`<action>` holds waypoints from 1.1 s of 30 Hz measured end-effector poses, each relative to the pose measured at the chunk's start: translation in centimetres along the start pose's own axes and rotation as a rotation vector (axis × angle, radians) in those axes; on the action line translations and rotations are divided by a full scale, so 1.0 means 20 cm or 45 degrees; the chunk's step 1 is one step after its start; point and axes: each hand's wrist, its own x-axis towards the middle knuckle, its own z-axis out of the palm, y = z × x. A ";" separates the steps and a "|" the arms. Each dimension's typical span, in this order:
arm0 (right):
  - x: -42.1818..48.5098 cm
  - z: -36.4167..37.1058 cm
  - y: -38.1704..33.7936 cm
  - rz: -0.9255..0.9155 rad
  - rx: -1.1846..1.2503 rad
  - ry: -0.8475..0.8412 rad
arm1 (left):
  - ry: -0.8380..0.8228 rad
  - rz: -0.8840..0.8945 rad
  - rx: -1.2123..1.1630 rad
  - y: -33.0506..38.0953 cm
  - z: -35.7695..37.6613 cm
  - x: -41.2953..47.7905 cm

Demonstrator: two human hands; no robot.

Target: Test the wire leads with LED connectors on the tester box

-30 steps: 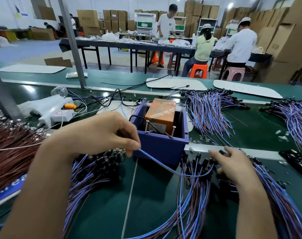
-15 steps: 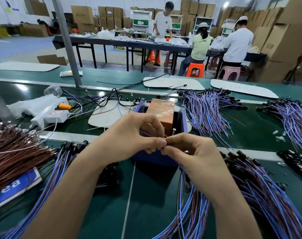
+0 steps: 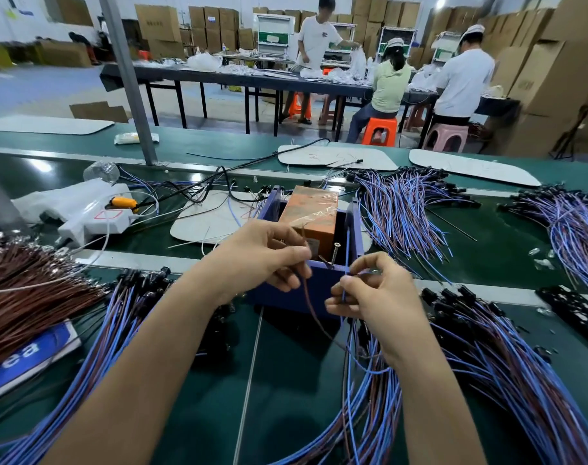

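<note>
The blue tester box [image 3: 322, 283] stands mid-table with an orange block [image 3: 311, 211] inside and two upright screws at its near wall. My left hand [image 3: 269, 260] pinches the brown wire [image 3: 314, 317] of one lead just in front of the box. My right hand [image 3: 369, 293] pinches the same lead's blue wire [image 3: 344, 297], whose end rises toward the right screw [image 3: 336, 251]. The lead hangs down between my hands into the pile of leads [image 3: 369, 397] below.
Heaps of blue and brown leads with black LED connectors lie at the left [image 3: 118, 323], right [image 3: 507, 364] and behind the box [image 3: 400, 209]. A bundle of brown wires [image 3: 24, 297] sits far left. A white power strip [image 3: 94, 219] lies back left. People work at a far table.
My hands, pinched together at the box half a second ago, have moved apart, each holding one wire of the lead. A second ago my right hand was in the right pile.
</note>
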 end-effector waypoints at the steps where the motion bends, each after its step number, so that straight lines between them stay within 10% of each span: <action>1: 0.01 -0.01 0.02 0.016 -0.086 0.016 | 0.021 -0.038 0.086 -0.01 -0.01 0.01; 33: 0.02 0.02 0.08 0.108 -0.404 -0.274 | 0.061 -0.272 0.489 -0.13 -0.09 0.06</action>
